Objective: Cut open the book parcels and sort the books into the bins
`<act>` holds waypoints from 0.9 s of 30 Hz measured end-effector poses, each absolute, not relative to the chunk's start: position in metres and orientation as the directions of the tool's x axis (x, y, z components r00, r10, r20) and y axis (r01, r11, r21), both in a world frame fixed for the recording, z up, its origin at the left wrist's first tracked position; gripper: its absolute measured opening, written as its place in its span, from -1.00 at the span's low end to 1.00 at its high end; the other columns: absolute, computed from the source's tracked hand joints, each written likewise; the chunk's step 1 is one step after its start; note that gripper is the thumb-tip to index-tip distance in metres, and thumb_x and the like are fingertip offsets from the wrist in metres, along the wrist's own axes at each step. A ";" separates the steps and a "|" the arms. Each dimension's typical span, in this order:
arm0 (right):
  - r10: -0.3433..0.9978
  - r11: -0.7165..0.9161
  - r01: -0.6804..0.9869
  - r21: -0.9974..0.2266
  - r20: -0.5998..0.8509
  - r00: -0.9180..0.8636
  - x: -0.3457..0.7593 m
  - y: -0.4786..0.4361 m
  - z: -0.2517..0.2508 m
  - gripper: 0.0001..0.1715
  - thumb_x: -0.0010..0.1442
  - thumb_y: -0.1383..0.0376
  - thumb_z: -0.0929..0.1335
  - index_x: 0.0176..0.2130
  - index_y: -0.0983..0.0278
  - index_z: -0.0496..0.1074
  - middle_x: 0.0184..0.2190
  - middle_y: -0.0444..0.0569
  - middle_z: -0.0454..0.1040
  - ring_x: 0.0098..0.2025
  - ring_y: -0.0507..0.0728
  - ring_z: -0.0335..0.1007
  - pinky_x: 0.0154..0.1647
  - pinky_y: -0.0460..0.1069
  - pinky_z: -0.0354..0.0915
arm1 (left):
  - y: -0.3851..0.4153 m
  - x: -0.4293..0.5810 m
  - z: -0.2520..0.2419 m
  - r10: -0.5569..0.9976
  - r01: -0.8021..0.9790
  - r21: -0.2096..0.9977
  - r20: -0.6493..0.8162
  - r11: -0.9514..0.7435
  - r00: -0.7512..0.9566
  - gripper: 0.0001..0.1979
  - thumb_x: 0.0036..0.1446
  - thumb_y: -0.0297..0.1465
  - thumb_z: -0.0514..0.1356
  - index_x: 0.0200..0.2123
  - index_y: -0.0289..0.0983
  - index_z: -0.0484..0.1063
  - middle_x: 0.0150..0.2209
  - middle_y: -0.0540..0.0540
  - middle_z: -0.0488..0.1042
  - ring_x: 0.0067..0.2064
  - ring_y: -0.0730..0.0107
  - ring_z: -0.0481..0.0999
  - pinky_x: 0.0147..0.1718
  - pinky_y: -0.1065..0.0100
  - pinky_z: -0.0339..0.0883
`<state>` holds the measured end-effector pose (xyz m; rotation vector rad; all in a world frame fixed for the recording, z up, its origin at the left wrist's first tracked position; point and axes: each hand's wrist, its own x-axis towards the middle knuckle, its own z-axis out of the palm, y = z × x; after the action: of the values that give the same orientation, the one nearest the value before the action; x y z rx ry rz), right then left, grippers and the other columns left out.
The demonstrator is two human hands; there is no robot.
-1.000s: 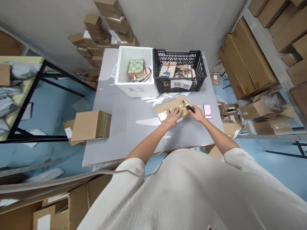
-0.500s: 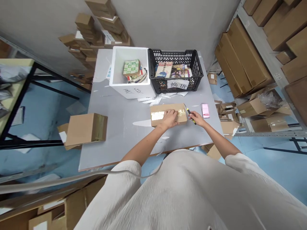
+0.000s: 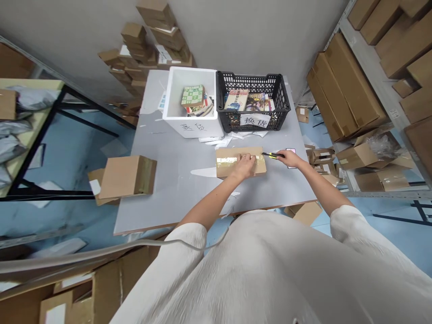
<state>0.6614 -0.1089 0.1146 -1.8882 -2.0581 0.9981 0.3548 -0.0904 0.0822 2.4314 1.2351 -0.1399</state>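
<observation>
Cardboard box (image 3: 229,158) lies on the table (image 3: 175,189), beneath left-hand fingers (image 3: 248,157)

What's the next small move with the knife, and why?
Probably draw the knife gently along the tape, keeping the blade away from the left hand. The right hand holds the knife with its tip at the box's right end, where tape shows, and the left hand rests on top, seemingly steadying it.
</observation>
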 end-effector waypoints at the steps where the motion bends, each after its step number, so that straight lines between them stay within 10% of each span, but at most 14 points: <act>1: 0.935 0.020 0.849 -0.529 -0.291 -0.203 0.662 -0.104 0.116 -0.65 0.44 0.05 0.44 0.02 0.20 0.70 -0.05 0.08 0.77 -0.01 0.34 0.66 0.07 0.14 0.49 | -0.091 0.355 0.082 0.752 0.792 0.308 -0.265 -0.527 0.603 -0.16 0.08 -0.28 0.58 0.38 -0.17 0.37 0.33 -0.39 0.42 0.40 -0.30 0.45 0.54 -0.23 -0.05; 12: 0.917 0.212 0.935 -0.283 -0.273 -0.291 0.647 -0.076 0.110 -0.58 0.51 0.15 0.34 0.15 0.14 0.72 0.04 0.23 0.73 0.22 0.50 0.50 0.33 0.37 0.23 | -0.100 0.356 0.091 0.770 0.807 0.287 -0.255 -0.517 0.585 -0.22 0.16 -0.29 0.54 0.40 -0.14 0.38 0.31 -0.35 0.43 0.27 -0.24 0.56 0.56 -0.23 -0.10; 27: 0.858 -0.001 0.888 -0.460 -0.457 -0.235 0.669 -0.092 0.093 -0.58 0.47 0.03 0.39 0.10 0.18 0.69 -0.15 0.02 0.74 -0.17 0.23 0.53 -0.08 0.02 0.39 | -0.102 0.353 0.089 0.762 0.799 0.285 -0.253 -0.530 0.596 -0.24 0.19 -0.28 0.51 0.40 -0.16 0.39 0.33 -0.36 0.43 0.35 -0.21 0.49 0.58 -0.19 -0.11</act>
<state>0.6687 -0.0917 0.0929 -1.9691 -2.2504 1.0987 0.3531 -0.1022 0.0894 2.4571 1.2575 -0.1367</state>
